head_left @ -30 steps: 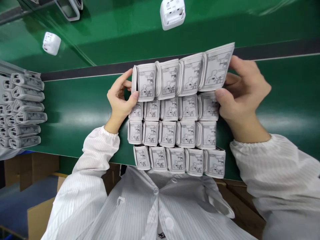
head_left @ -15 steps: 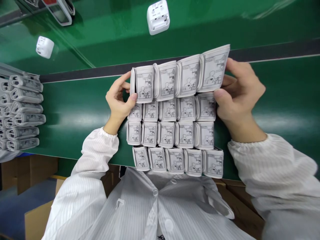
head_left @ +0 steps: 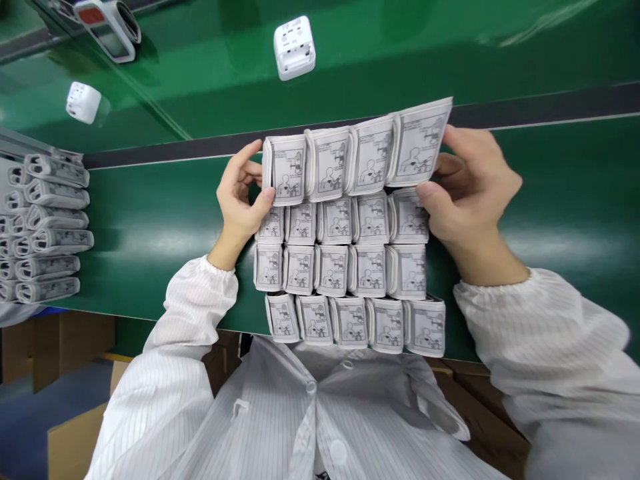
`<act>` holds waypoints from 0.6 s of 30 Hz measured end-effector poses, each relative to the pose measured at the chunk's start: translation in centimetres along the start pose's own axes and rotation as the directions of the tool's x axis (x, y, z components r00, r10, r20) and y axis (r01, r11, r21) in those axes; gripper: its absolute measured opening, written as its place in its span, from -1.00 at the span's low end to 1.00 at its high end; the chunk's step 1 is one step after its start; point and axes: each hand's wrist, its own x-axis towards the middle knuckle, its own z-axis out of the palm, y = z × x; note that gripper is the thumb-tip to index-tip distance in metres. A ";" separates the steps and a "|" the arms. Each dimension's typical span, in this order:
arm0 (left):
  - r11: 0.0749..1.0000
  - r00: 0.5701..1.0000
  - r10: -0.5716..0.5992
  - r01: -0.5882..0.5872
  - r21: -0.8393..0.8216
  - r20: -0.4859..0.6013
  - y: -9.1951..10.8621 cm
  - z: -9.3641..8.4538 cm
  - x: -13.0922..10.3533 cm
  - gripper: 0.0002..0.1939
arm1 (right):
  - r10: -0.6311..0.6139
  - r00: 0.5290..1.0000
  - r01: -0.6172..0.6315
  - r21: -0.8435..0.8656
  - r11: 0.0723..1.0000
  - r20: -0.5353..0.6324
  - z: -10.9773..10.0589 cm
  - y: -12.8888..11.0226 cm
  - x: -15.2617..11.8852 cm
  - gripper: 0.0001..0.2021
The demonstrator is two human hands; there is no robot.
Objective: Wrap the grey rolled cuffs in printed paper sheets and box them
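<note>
Several folded grey cuffs with printed drawings form a top row [head_left: 327, 163], held between my two hands. My left hand [head_left: 245, 193] grips the row's left end, thumb in front and fingers behind. At the right end, my right hand [head_left: 470, 187] pinches the last cuff [head_left: 419, 143], which tilts upward. Below lie three more rows of the same folded cuffs: an upper row [head_left: 336, 221] partly covered by the held one, a middle row [head_left: 331, 269] and a front row [head_left: 351, 321] along the table edge.
More folded cuffs [head_left: 53, 213] are stacked at the far left of the green table [head_left: 150, 233]. Beyond the dark strip stand two white devices [head_left: 295, 48] [head_left: 83, 102] and a device with a screen [head_left: 107, 30]. Cardboard boxes [head_left: 75, 340] sit below the table.
My right hand has moved slightly left and down with the right end of the held row. The white devices appear shifted as the camera view moved a little.
</note>
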 end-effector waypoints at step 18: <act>0.996 0.995 0.081 -0.079 -0.028 0.052 0.4 0.7 0.6 0.10 | 0.025 0.995 -0.020 -0.050 0.999 0.098 0.1 -0.6 0.4 -0.31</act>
